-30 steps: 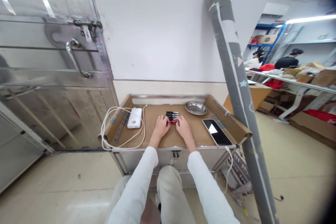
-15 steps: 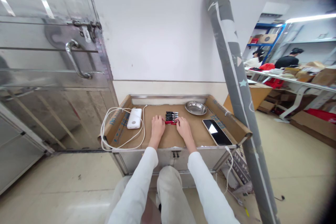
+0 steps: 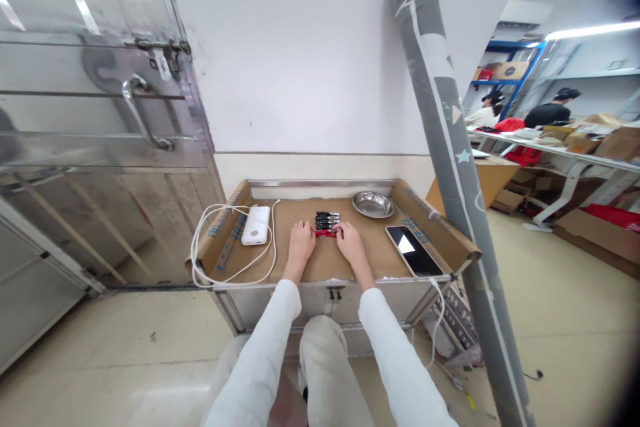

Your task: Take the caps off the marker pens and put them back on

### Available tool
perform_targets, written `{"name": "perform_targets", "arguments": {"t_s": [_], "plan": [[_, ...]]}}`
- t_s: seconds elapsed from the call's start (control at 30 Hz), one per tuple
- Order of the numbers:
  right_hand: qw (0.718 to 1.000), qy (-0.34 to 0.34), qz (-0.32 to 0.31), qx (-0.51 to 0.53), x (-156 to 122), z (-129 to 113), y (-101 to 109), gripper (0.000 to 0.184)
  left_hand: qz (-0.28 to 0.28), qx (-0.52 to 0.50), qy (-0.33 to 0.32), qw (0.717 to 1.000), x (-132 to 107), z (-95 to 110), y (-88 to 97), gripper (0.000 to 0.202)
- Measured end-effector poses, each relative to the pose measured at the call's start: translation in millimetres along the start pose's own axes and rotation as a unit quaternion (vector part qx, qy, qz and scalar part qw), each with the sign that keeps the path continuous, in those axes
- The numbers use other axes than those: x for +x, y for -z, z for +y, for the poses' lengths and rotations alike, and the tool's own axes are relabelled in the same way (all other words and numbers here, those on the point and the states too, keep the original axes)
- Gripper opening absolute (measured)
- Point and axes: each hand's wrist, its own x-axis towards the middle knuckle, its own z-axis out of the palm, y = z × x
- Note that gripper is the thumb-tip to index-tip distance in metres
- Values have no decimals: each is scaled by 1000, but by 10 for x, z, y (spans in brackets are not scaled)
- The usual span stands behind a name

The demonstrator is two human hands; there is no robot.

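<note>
My left hand (image 3: 301,243) and my right hand (image 3: 349,242) rest on a cardboard-lined metal table (image 3: 330,267), fingers curled. Between their fingertips lies a small red object (image 3: 325,233), pinched at both ends. Just behind it sits a short row of small black parts with silver tips (image 3: 327,219).
A white power bank (image 3: 257,225) with a looped white cable (image 3: 210,247) lies at the left. A steel bowl (image 3: 373,205) and a phone (image 3: 413,251) are at the right. A grey rolled mat (image 3: 450,147) leans on the table's right corner. A metal door stands left; people work far right.
My left hand has slid a little left and back, so the red object now shows stretched between both hands. The right hand has hardly moved.
</note>
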Motion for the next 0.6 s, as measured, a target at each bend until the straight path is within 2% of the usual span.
{"name": "perform_targets", "arguments": {"t_s": [0.6], "plan": [[1000,-7,7,13,-2,20,-16,25,-1,0,0,1000,-3,2,-2,11]]}}
